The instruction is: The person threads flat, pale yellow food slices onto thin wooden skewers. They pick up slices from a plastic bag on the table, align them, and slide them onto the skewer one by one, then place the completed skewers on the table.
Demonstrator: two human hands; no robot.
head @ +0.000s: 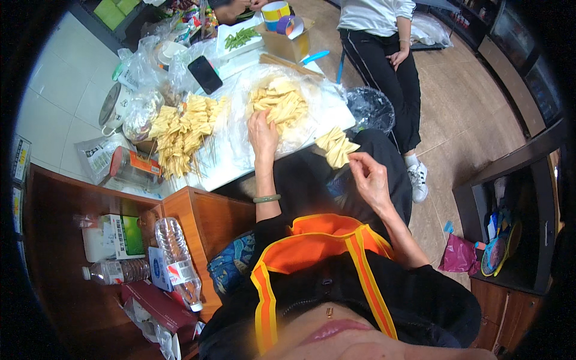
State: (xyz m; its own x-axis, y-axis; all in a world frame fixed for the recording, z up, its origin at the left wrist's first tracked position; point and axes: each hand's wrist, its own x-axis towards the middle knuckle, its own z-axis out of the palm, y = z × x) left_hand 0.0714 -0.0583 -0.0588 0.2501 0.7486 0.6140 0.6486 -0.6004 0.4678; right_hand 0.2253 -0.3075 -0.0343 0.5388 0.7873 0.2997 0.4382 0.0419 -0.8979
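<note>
My left hand (263, 133) reaches to the near left edge of a pile of folded yellow tofu-skin pieces (283, 101), which lies in a clear plastic bag on the white table (234, 164). Whether its fingers grip a piece cannot be told. Beyond the table's near right edge, my right hand (370, 173) pinches the near end of a skewer, mostly hidden, that bears several pleated tofu-skin pieces (337, 147). To the left on the table, many filled skewers (180, 135) lie heaped, their thin sticks pointing towards me.
A black phone (205, 74), a cardboard box (288, 45) and a tray of green beans (238, 40) stand farther back. A lined bin (370, 109) stands right of the table, near a seated person (382, 58). Plastic bottles (177, 261) lie on the wooden cabinet at left.
</note>
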